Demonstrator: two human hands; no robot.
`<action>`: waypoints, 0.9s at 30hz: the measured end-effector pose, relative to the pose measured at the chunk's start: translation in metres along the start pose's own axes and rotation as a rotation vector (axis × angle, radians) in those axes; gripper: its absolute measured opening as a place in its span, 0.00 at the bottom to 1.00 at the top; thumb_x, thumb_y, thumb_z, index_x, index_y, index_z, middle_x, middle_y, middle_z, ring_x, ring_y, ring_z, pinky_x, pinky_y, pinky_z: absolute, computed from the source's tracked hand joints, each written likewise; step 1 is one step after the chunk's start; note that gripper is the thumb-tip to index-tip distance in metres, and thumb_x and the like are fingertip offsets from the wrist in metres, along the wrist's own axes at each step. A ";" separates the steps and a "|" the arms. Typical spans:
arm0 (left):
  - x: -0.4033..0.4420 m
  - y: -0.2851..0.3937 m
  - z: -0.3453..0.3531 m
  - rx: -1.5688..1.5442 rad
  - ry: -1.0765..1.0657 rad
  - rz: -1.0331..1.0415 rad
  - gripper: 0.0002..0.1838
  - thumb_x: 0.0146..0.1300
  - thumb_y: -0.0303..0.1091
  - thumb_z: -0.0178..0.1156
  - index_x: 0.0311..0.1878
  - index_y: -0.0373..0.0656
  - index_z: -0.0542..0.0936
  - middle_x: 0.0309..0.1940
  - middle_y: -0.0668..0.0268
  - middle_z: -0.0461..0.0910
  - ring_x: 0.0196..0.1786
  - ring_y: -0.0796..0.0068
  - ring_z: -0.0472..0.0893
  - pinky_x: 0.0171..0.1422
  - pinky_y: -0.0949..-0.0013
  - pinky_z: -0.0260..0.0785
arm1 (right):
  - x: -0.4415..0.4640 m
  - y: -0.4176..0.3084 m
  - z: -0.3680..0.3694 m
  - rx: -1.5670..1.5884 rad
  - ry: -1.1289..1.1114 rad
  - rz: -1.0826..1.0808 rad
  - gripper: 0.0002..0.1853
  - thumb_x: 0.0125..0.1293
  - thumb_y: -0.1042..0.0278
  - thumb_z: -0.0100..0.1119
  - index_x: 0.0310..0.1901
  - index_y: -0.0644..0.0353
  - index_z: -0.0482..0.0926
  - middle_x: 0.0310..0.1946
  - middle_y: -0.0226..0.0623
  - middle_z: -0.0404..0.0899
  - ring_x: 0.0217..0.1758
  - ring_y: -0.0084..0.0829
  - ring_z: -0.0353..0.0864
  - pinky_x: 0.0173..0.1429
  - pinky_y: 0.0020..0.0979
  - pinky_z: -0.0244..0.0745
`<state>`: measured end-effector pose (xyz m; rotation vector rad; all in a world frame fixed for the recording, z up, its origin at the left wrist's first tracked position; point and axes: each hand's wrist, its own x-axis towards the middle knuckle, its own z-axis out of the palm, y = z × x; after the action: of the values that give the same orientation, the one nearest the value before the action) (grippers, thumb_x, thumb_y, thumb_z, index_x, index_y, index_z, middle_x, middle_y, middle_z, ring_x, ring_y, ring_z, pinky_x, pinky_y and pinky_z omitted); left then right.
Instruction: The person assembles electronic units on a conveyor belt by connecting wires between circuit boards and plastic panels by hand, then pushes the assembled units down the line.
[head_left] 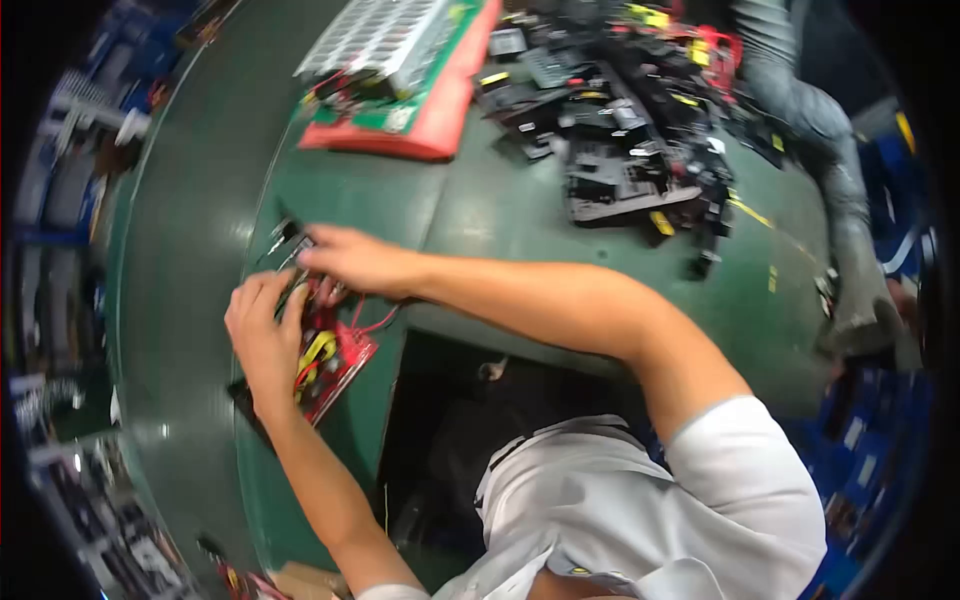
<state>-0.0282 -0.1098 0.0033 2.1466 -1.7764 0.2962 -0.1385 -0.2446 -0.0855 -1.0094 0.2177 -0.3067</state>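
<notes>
observation, head view; motion blur around both hands.

left grip (pixel 265 325): comes in from below, fingers bent over the upper end of a wired electronic assembly (pixel 345 372). thumb stands a little apart from the fingers; cannot tell whether it closes on a part. right grip (pixel 350 262): reaches in from the right, just beside the left fingertips, fingers curled narrow at the same end. what it pinches is too blurred to tell.

the assembly lies on the green desk (pixel 465 215), under and just below the two grips, set at a slant. visible on it: a red base, yellow-wrapped components (pixel 316 356), and thin red wires (pixel 380 322) looping out below the right grip. a small dark part with bright metal bits (pixel 286 229) shows just above the fingertips; cannot tell if it is joined on.

farther above the grips: a silver grid-like metal block (pixel 372 42) on a green circuit board (pixel 402 116), resting over a red sheet (pixel 432 138).

up and to the right of the right grip, well apart: a heap of black plastic parts (pixel 655 120), with yellow and red pieces among them. beyond the heap, farther right: a grey flexible hose (pixel 822 125).
</notes>
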 end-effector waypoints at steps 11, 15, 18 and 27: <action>-0.022 -0.037 -0.026 -0.897 0.201 -0.631 0.11 0.66 0.25 0.69 0.50 0.33 0.86 0.39 0.68 0.85 0.40 0.82 0.79 0.47 0.76 0.71 | -0.003 0.004 0.008 -0.112 -0.018 -0.229 0.35 0.79 0.64 0.53 0.82 0.51 0.52 0.51 0.31 0.75 0.46 0.21 0.80 0.52 0.27 0.79; -0.002 -0.025 -0.017 -0.965 0.176 -0.568 0.13 0.66 0.24 0.68 0.53 0.32 0.86 0.44 0.66 0.85 0.44 0.80 0.81 0.51 0.76 0.72 | -0.012 -0.005 0.009 -0.110 0.031 -0.167 0.36 0.77 0.66 0.54 0.82 0.49 0.52 0.53 0.33 0.75 0.47 0.23 0.80 0.53 0.26 0.78; -0.003 -0.027 -0.018 -0.964 0.045 -0.466 0.15 0.65 0.24 0.69 0.54 0.33 0.86 0.51 0.64 0.84 0.54 0.75 0.82 0.60 0.73 0.73 | -0.012 -0.013 0.007 -0.143 0.023 -0.106 0.36 0.77 0.65 0.55 0.82 0.50 0.52 0.49 0.34 0.78 0.42 0.22 0.81 0.46 0.26 0.79; 0.015 -0.044 -0.021 -1.163 -0.100 -0.569 0.14 0.64 0.27 0.72 0.52 0.35 0.88 0.39 0.70 0.86 0.40 0.83 0.77 0.46 0.76 0.69 | -0.010 -0.015 0.004 -0.013 -0.043 -0.073 0.36 0.78 0.62 0.55 0.82 0.54 0.53 0.45 0.34 0.78 0.40 0.23 0.83 0.42 0.25 0.80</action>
<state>0.0184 -0.1082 0.0225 1.6156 -0.8599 -0.7966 -0.1486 -0.2450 -0.0705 -1.0372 0.1446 -0.3502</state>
